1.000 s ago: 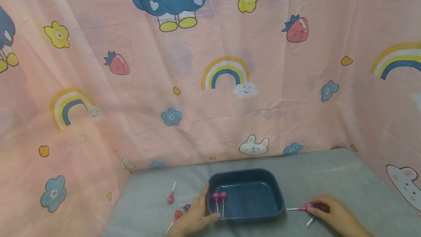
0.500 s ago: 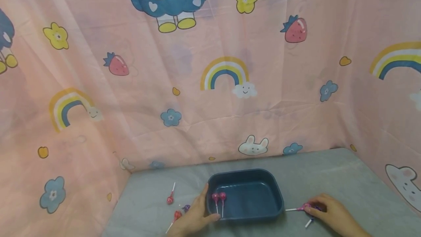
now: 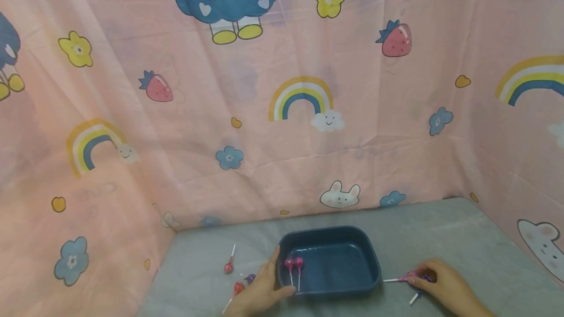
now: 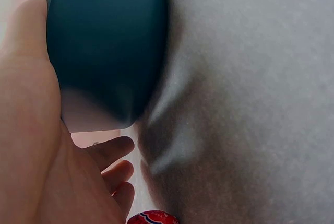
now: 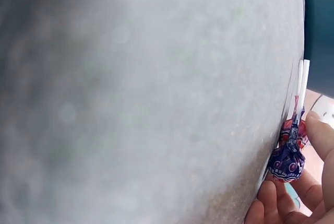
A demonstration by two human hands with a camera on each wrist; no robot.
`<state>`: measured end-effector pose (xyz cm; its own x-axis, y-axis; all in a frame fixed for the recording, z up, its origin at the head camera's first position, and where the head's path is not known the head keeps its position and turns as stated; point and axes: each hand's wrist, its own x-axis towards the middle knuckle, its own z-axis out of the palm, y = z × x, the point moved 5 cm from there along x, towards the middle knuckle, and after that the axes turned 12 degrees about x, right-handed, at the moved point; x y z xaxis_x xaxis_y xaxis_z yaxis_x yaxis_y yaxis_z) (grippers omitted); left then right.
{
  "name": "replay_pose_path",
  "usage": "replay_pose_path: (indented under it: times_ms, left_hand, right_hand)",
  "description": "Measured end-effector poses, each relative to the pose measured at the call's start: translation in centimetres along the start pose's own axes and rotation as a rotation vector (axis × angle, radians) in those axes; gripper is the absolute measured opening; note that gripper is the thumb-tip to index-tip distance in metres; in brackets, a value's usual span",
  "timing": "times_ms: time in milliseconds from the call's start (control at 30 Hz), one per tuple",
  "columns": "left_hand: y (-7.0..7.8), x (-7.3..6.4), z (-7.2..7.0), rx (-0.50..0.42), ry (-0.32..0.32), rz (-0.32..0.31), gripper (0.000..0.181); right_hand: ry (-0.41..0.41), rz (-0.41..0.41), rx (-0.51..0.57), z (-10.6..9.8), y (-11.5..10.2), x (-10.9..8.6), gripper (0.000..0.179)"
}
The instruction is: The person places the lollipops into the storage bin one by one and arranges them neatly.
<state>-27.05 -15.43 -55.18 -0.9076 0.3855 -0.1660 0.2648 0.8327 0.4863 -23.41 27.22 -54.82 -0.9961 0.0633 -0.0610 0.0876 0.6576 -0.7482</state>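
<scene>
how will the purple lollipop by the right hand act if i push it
The purple lollipop may roll in an arc, given its round head and long stick. The straight stick looks stiff. Its shiny wrapper might slip a little.

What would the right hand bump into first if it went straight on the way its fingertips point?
The right hand, pinching the pink lollipop, would probably meet the blue tray, the white stick touching first; exact depth and height are hard to judge.
</scene>
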Motion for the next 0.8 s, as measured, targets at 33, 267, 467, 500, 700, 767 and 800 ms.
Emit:
replay_pose_path:
  times_ms: [33, 267, 467, 500, 700, 767, 800]
  left_hand:
    - [-0.02, 0.01, 0.02, -0.004, -0.001, -0.006, 0.105]
    - [-0.14, -0.1, 0.04, -0.013, -0.015, -0.037, 0.106]
    - [0.03, -0.19, -0.06, 0.014, 0.002, -0.017, 0.105]
    - [0.03, -0.2, -0.06, 0.019, 0.005, -0.015, 0.105]
    - [0.02, -0.14, 0.0, 0.013, 0.005, -0.014, 0.105]
    - [-0.02, -0.1, 0.04, 0.004, -0.002, -0.022, 0.106]
    - [-0.01, -0.09, 0.04, 0.001, -0.004, -0.026, 0.106]
  right_hand:
    - [0.005, 0.001, -0.005, -0.01, 0.06, 0.03, 0.042]
    - [0.01, 0.004, -0.01, 0.06, 0.15, 0.08, 0.041]
    - [-0.004, -0.02, -0.018, 0.11, -0.03, -0.05, 0.04]
    - [-0.006, -0.025, -0.02, 0.13, -0.06, -0.09, 0.04]
    - [0.002, -0.071, -0.028, 0.17, -0.16, -0.11, 0.036]
    - [0.003, -0.076, -0.029, 0.17, -0.19, -0.06, 0.036]
    - [0.0, -0.079, -0.029, 0.16, -0.22, -0.06, 0.036]
